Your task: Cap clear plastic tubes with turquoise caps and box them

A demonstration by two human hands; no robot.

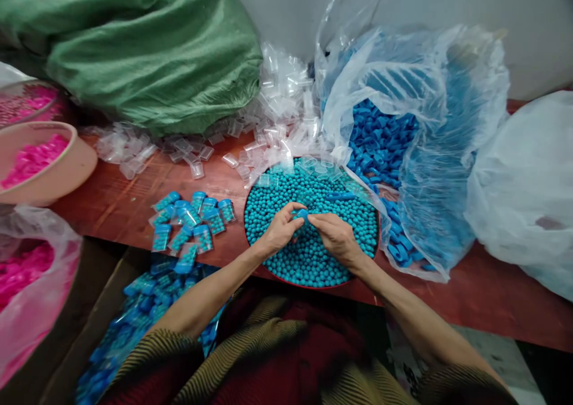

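A round red-rimmed tray full of small turquoise balls (308, 261) sits at the table's front edge. Above its middle, my left hand (283, 229) and my right hand (333, 235) meet around a small blue cap (301, 214). The left fingers pinch it; the right fingertips press together at its right side. Whether a clear container is attached to the cap is hard to tell. Clear plastic containers (286, 148) lie heaped behind the tray and partly on its back rim. Several ball-filled containers with blue caps (203, 238) rest left of the tray.
An open plastic bag (430, 136) of blue caps stands behind right, a white bag (523, 184) beside it. A green sack (156, 52) lies behind left. Bowls of pink pieces (36, 160) are at the far left. Filled blue-capped containers (134, 327) are piled below the table edge.
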